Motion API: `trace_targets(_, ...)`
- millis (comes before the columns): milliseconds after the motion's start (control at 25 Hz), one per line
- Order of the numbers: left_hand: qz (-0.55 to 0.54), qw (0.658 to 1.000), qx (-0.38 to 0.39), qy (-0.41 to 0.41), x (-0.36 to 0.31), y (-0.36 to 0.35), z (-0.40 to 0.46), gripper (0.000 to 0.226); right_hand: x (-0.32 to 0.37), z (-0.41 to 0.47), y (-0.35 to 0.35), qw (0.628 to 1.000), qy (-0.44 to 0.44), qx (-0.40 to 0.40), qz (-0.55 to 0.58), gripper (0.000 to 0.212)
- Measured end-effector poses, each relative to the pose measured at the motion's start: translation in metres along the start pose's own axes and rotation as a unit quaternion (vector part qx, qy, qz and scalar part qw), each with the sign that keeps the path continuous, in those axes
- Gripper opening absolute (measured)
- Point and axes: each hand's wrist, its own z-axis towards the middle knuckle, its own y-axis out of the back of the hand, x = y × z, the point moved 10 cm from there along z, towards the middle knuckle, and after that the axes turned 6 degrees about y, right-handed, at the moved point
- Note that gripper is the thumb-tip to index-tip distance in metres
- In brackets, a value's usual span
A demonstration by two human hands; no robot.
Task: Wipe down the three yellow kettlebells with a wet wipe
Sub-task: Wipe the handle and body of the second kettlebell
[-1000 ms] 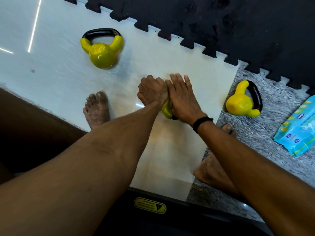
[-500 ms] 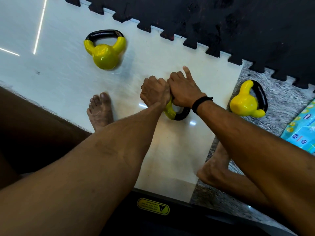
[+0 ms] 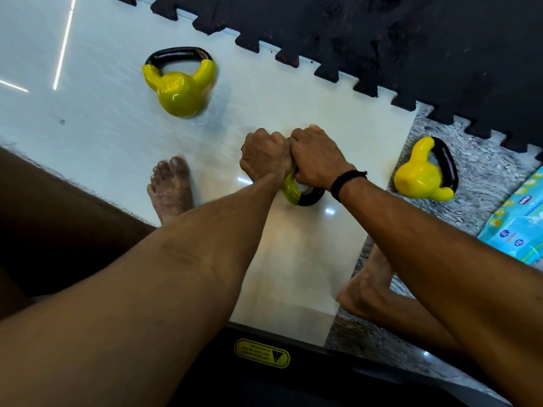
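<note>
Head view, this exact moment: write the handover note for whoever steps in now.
Left hand and right hand: both closed on the middle kettlebell, which lies on the white floor tile. No wipe visible; it may be hidden in a fist.
Far kettlebell lies on the same tile. Right kettlebell lies on the speckled floor, near the wipes pack.
Done: cannot tell which are already wiped.
Left: finish the middle one, then check the other two.

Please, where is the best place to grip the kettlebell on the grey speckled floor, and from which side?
Probably the black handle of that kettlebell. It lies tipped over, with the open loop facing right, so come from the right and curl fingers through it; the glossy round body gives no purchase.
</note>
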Motion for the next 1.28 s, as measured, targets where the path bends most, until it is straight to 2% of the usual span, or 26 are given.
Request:
trace_targets(80, -0.005, 1.0, 0.002, 0.004, 0.001, -0.001, 0.001, 0.028, -0.001, -0.004, 0.001, 1.0, -0.006, -0.021, 0.007, 0.032)
trace_targets(200, 0.004, 1.0, 0.003, -0.01, 0.0, -0.002, 0.002, 0.028, 0.008, -0.034, -0.015, 0.995, -0.021, -0.098, 0.009, 0.059)
trace_targets(320, 0.004, 1.0, 0.009, -0.025, -0.002, -0.003, 0.0, 0.027, 0.007, -0.04, -0.024, 0.996, -0.018, -0.083, -0.006, 0.076)
trace_targets(360, 0.003, 1.0, 0.012, -0.027, -0.002, -0.003, 0.0, 0.027, 0.004, -0.033, -0.019, 0.998, -0.015, -0.067, -0.004, 0.072)
trace_targets(480, 0.0, 1.0, 0.013, -0.019, -0.001, -0.002, 0.002, 0.026, -0.002, -0.004, -0.002, 1.0, -0.007, 0.0, 0.018, 0.038)
trace_targets(560, 0.0, 1.0, 0.01, -0.017, -0.002, -0.002, 0.002, 0.025, -0.005, 0.003, 0.0, 0.999, -0.013, 0.007, 0.029, 0.027)
trace_targets(640, -0.004, 1.0, 0.013, -0.019, -0.002, -0.003, 0.002, 0.024, -0.005, -0.009, -0.004, 0.997, -0.033, -0.051, 0.037, 0.033)
trace_targets(760, 0.004, 0.999, 0.009, -0.031, -0.004, -0.002, 0.001, 0.024, 0.004, -0.041, -0.015, 0.983, -0.077, -0.159, 0.041, 0.054)
trace_targets(880, -0.009, 1.0, 0.012, -0.024, -0.004, -0.002, 0.002, 0.025, 0.013, -0.055, -0.024, 0.965, -0.163, -0.191, 0.073, 0.067)
trace_targets(960, -0.011, 1.0, 0.006, -0.029, -0.005, -0.002, -0.001, 0.026, 0.018, -0.057, -0.027, 0.945, -0.223, -0.195, 0.138, 0.073)
trace_targets(1040, -0.016, 1.0, 0.014, -0.02, -0.001, -0.002, 0.003, 0.024, 0.019, -0.059, -0.026, 0.904, -0.27, -0.214, 0.254, 0.07)
trace_targets(1120, -0.024, 0.999, 0.017, -0.016, -0.001, 0.0, 0.007, 0.022, 0.016, -0.062, -0.028, 0.835, -0.296, -0.257, 0.387, 0.07)
trace_targets(1160, -0.02, 1.0, 0.013, -0.02, -0.002, 0.0, 0.002, 0.022, 0.016, -0.064, -0.03, 0.787, -0.302, -0.286, 0.456, 0.072)
trace_targets(1280, -0.029, 0.999, 0.003, -0.021, -0.006, 0.002, -0.002, 0.023, 0.013, -0.075, -0.041, 0.6, -0.331, -0.391, 0.614, 0.068)
